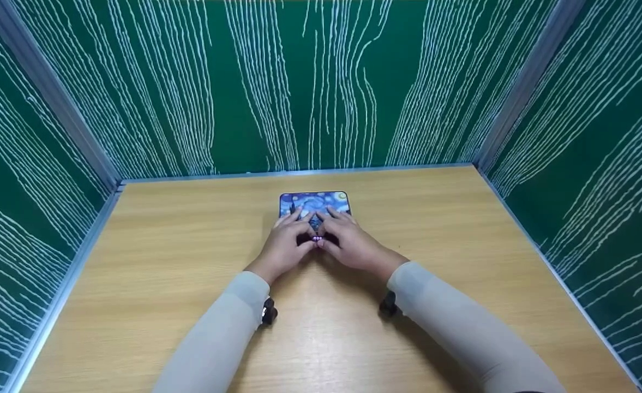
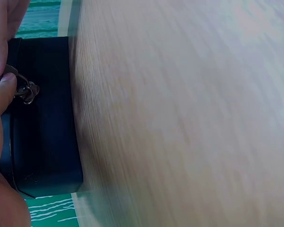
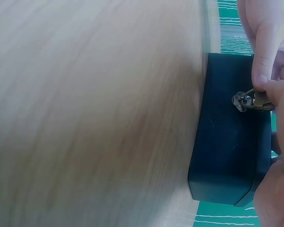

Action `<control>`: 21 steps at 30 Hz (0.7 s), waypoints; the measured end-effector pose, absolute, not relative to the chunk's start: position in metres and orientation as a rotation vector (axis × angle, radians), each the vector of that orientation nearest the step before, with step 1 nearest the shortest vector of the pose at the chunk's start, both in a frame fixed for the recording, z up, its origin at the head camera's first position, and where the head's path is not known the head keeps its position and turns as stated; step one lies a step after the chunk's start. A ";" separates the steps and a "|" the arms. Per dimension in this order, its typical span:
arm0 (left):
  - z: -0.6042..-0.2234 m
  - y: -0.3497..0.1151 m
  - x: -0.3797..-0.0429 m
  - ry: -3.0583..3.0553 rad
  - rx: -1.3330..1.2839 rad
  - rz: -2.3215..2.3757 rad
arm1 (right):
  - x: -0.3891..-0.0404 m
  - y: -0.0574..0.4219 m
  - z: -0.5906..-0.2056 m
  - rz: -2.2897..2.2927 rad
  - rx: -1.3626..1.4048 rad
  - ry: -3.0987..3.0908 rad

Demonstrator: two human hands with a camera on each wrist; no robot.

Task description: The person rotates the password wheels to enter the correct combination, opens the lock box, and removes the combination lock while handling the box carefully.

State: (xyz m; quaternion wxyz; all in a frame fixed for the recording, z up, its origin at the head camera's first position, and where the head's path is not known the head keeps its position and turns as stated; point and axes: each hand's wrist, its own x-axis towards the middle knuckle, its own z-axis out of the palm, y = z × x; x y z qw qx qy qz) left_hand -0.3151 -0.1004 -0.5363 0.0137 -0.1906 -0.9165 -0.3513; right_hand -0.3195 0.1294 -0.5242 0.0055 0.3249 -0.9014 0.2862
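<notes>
A dark box (image 3: 222,137) with a blue swirling painted lid (image 1: 314,201) rests on the wooden table. On its front a metal clasp (image 3: 238,101) carries a small brass-coloured padlock (image 3: 262,101), whose shackle passes through it. My left hand (image 1: 289,240) pinches the padlock (image 2: 9,71) between thumb and a finger. From the other side my right hand (image 1: 351,240) also pinches the padlock by thumb and finger. Other fingers of both hands rest on the lid. The hands partly cover the padlock's body, and a keyhole cannot be made out.
The wooden table (image 1: 321,338) extends around the box on all sides. Green panels (image 1: 179,82) with white wavy lines enclose it at the back and both sides, joined by grey metal posts (image 1: 522,93). Dark devices (image 1: 269,312) sit under both wrists.
</notes>
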 end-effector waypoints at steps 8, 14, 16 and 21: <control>-0.537 -0.101 -0.316 -2.812 -0.653 -1.068 | -0.321 0.129 -0.524 0.880 1.037 -2.804; -0.537 -0.101 -0.315 -2.799 -0.669 -1.066 | -0.322 0.130 -0.525 0.887 1.060 -2.776; -0.537 -0.101 -0.315 -2.801 -0.662 -1.078 | -0.321 0.130 -0.525 0.888 1.065 -2.773; -0.537 -0.101 -0.315 -2.808 -0.636 -1.107 | -0.321 0.129 -0.525 0.884 1.061 -2.776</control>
